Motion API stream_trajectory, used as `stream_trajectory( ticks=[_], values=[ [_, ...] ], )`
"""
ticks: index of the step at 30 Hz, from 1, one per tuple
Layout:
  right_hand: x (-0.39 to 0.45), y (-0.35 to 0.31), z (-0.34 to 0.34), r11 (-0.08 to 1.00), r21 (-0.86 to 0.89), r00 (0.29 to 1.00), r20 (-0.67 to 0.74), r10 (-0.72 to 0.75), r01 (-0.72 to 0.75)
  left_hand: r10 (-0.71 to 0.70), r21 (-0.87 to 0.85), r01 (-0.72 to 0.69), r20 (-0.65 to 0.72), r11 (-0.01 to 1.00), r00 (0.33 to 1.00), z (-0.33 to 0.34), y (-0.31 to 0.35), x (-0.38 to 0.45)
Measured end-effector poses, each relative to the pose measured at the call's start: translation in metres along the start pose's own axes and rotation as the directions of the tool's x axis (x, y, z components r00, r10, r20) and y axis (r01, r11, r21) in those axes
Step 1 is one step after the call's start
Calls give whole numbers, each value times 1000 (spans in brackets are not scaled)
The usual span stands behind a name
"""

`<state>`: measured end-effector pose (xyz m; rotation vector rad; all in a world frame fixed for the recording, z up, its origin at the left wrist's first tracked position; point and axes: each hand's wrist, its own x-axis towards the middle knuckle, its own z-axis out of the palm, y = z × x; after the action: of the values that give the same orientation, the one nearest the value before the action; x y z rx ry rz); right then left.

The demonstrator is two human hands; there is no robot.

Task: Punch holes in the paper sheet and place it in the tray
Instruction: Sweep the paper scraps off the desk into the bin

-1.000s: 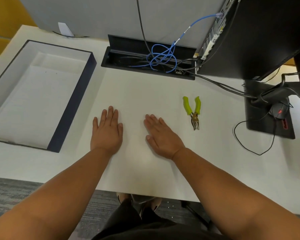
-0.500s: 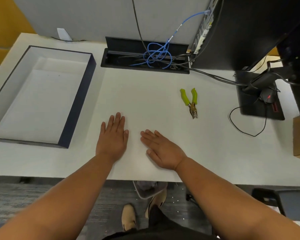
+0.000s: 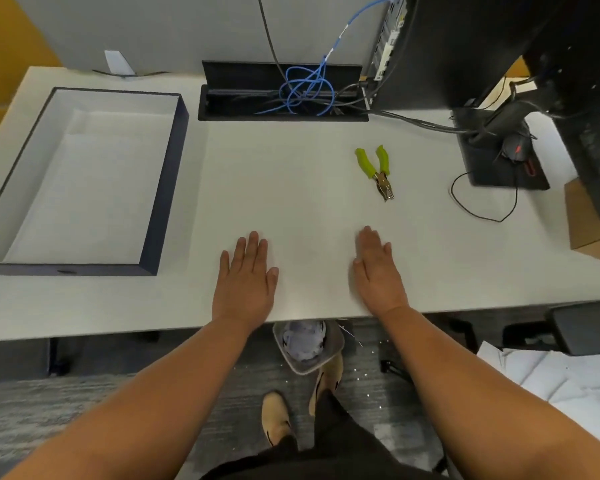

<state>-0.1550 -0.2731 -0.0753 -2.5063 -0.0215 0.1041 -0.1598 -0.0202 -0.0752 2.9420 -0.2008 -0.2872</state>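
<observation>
A dark-walled tray [image 3: 165, 188] with a pale inner lining is seen at the left of the white desk [image 3: 84, 306], its long side running away from the viewer. To its right, the paper sheet [image 3: 302, 188] is laid flat on the desk, its near edge reaching the front edge of the desk. The left hand [image 3: 245, 275] is pressed palm down on the near part of the sheet, fingers extended and close together, with nothing grasped. The right hand [image 3: 378, 271] is likewise laid flat and spread on the sheet, holding nothing, well apart from the left. Beyond the right hand, a hole punch [image 3: 378, 171] with yellow-green handles is shown lying on the sheet, untouched, its metal nose turned toward the viewer. Behind it, a cable recess [image 3: 281, 95] containing a tangled blue cable is set into the desk. At the far right, a black mouse [image 3: 515, 148] is seen on a dark pad, with a cardboard box [image 3: 589, 230] nearer the desk edge.
</observation>
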Motion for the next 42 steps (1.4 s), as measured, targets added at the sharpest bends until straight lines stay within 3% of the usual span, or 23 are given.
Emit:
stream_trajectory(
  ticks=[6, 11, 23, 30, 33, 35, 38, 40, 42],
  values=[
    [3, -3, 12, 979, -183, 993, 95, -73, 89, 3, 22, -3, -4, 1000, 1000, 2, 0, 0],
    [8, -7, 16, 952, -212, 970, 150, -194, 223, -1, 31, 2, -18, 1000, 1000, 4, 1, 1],
    [11, -26, 21, 846, 5, 786, 370, -496, 533, -38, 41, 40, -46, 998, 998, 9, 11, -12],
    [-20, -8, 15, 820, 86, 739, 388, -551, 566, -64, 4, 65, -100, 998, 993, 21, 25, -35],
    [-29, 1, 14, 852, 173, 775, 357, -521, 494, -58, -10, 58, -114, 998, 992, 27, 29, -45],
    [-33, -1, 10, 896, 325, 873, 282, -399, 304, -64, -41, 59, -136, 997, 989, 28, 34, -51],
    [-36, -7, 0, 849, 525, 973, 157, -168, 62, -76, -141, 42, -246, 989, 966, 33, 43, -60],
    [-36, -6, -2, 846, 532, 988, 140, -59, -25, -109, -236, 23, -362, 972, 926, 39, 49, -68],
    [-35, -2, -1, 904, 426, 982, 180, -49, -33, -165, -294, 34, -434, 955, 886, 43, 58, -78]
  ],
)
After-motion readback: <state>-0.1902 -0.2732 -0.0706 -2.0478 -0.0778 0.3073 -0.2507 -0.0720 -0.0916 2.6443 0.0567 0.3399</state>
